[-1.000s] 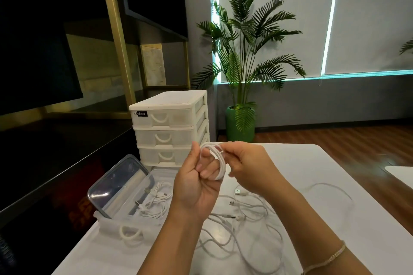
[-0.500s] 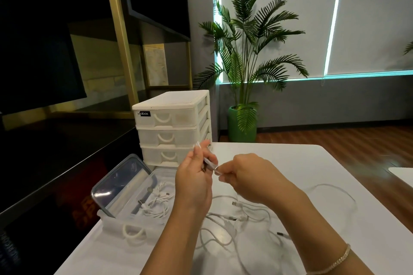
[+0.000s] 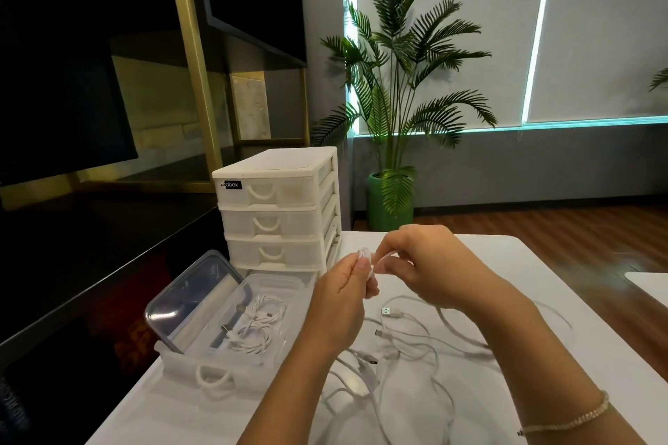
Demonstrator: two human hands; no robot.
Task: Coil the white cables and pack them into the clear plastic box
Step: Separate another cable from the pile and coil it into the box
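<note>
Compared with 1 second ago, the open loop of white cable (image 3: 365,258) is now bunched into a tight bundle gripped by the left hand (image 3: 343,303). The right hand (image 3: 430,264) now pinches the cable end beside the bundle, and both hands sit lower, closer to the table (image 3: 564,300).

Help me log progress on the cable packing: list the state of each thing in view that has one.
left hand: grips a small white coil.
right hand: pinches the same coil.
white coil: held above the table.
clear plastic box: open, two coiled cables inside.
lid: off, propped in the box.
loose cables: uncoiled, tangled on the table.
drawer unit: drawers closed.
</note>
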